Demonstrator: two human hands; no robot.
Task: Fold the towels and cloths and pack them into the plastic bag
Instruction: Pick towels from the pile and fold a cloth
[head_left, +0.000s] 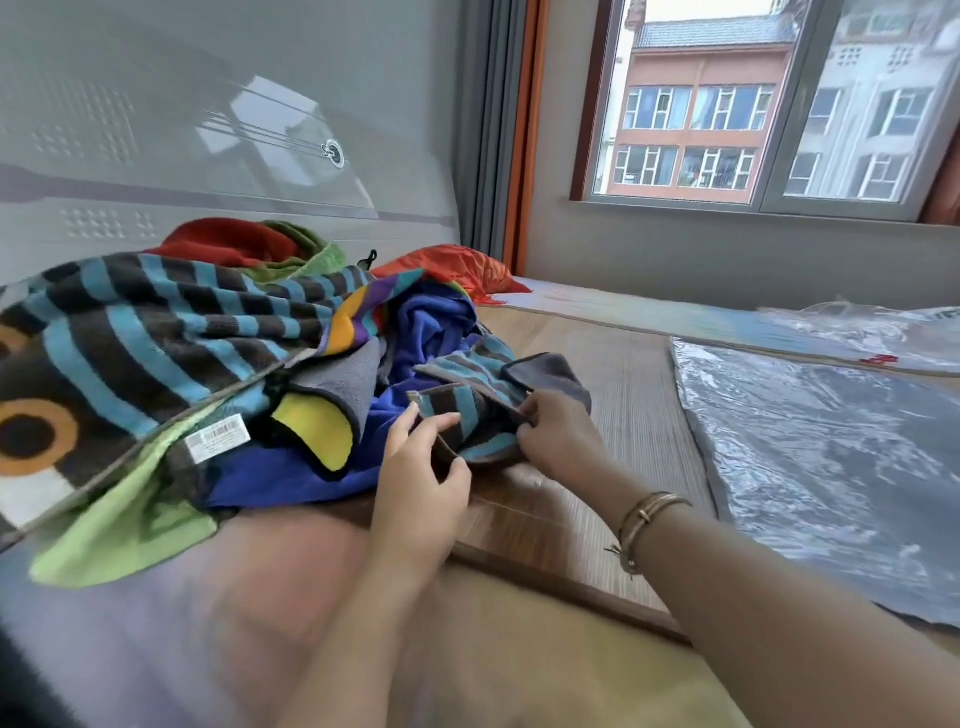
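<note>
A heap of towels and cloths lies on the bed to my left: a large brown-and-blue striped towel (156, 332), a blue cloth (436, 322), a grey-and-yellow cloth (322, 415), red (223, 239) and orange (447, 265) ones behind. My left hand (421, 483) and my right hand (561, 436) both pinch the edge of a small brown-and-blue striped towel (470, 410) at the heap's near side. A flat clear plastic bag (831, 467) lies to the right on the mat.
A woven bed mat (623, 395) covers the bed between the heap and the bag. More crumpled plastic (857, 322) lies behind the bag. A grey headboard (208, 130) stands at the back left, a window (753, 104) at the back right. My knee (291, 571) is in front.
</note>
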